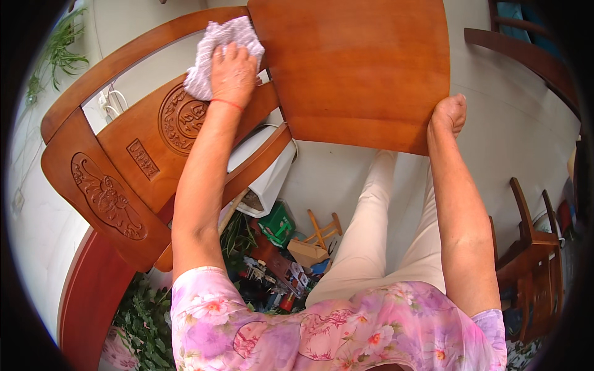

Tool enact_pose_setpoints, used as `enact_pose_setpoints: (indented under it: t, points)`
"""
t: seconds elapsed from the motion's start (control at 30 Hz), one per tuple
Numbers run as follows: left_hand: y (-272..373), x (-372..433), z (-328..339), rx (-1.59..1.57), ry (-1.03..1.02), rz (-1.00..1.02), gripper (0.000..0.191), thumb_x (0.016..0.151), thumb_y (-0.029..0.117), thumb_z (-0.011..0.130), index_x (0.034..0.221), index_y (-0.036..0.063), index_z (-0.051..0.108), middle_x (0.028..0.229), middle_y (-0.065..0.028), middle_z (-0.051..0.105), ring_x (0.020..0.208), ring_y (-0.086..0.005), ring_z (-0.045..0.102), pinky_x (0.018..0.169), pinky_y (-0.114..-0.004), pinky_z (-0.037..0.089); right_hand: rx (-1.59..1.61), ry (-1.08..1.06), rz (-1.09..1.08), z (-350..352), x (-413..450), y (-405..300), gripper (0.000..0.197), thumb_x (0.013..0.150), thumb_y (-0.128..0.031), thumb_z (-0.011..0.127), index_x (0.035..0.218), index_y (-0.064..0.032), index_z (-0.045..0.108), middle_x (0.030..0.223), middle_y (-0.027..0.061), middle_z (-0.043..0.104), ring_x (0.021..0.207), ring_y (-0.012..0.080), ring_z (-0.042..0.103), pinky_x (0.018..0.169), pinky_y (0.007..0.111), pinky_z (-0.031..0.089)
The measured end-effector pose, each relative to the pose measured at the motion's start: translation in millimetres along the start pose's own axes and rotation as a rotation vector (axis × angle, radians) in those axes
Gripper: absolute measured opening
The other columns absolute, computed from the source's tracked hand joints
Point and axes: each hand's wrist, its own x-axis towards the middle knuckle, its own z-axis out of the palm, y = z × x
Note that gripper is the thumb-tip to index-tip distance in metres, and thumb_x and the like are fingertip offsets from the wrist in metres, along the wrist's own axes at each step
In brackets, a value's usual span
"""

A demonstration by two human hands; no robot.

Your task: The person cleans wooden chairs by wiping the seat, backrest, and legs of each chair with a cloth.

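Observation:
A wooden chair with a carved backrest [139, 148] lies before me, its flat seat [357, 69] turned up towards the camera. My left hand [234, 76] presses a crumpled pale pink cloth [202, 60] on the backrest near where it meets the seat; a thin red string circles that wrist. The fingers lie over the cloth. At the seat's near right corner, my right hand [449, 115] grips the edge, its fingers partly hidden. Round and oblong carvings show on the backrest to the left of my left forearm.
Below the backrest stand a white planter [260, 167], a green container [277, 225], an open cardboard box [307, 252] and a small wooden stool [325, 228]. Leafy plants [148, 320] are at the lower left. Another wooden chair [533, 259] stands at the right, and dark wooden furniture [519, 53] at the upper right.

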Motion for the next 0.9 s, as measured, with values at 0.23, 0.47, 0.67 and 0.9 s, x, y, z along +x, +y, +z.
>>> enact_pose_setpoints:
  t: [0.23,0.47,0.67,0.9]
  points:
    - [79.9,-30.1,43.8,-0.250,0.076,0.043,0.021,0.086,0.019,0.051,0.081,0.0072,0.068,0.094,-0.0087,0.062,0.100,-0.0257,0.052,0.100,-0.044,0.036,-0.010,0.029,0.003,3.7,1.3,0.2,0.055,0.091,-0.047,0.026,0.098,-0.0124,0.068,0.100,0.0075,0.070,0.096,0.0313,0.063,0.085,0.039,0.047]
    - [193.2,-106.0,45.3,-0.820,0.278,-0.490,0.055,0.069,-0.006,0.059,0.123,-0.0010,0.052,0.128,-0.0226,0.051,0.122,-0.0411,0.046,0.105,-0.049,0.035,0.047,-0.046,0.032,0.0,-5.2,0.5,0.054,0.091,-0.050,0.027,0.111,-0.0169,0.065,0.115,0.0048,0.066,0.108,0.0284,0.058,0.094,0.039,0.043]
    - [233.6,-70.1,24.5,-1.290,0.328,-0.921,0.066,0.073,-0.002,0.062,0.135,-0.0042,0.042,0.140,-0.0274,0.038,0.133,-0.0437,0.033,0.113,-0.048,0.025,0.015,-0.031,0.038,-2.9,-3.3,-1.2,0.049,0.090,-0.049,0.028,0.107,-0.0210,0.065,0.114,0.0021,0.066,0.108,0.0266,0.057,0.094,0.039,0.042]
    - [138.5,63.3,32.2,-1.110,0.492,-0.908,0.059,0.077,0.001,0.063,0.132,-0.0051,0.043,0.134,-0.0299,0.045,0.127,-0.0436,0.039,0.109,-0.045,0.030,0.061,-0.034,0.038,-9.9,-12.0,-6.9,0.046,0.090,-0.043,0.027,0.094,-0.0191,0.066,0.104,0.0019,0.068,0.098,0.0265,0.059,0.085,0.039,0.043]
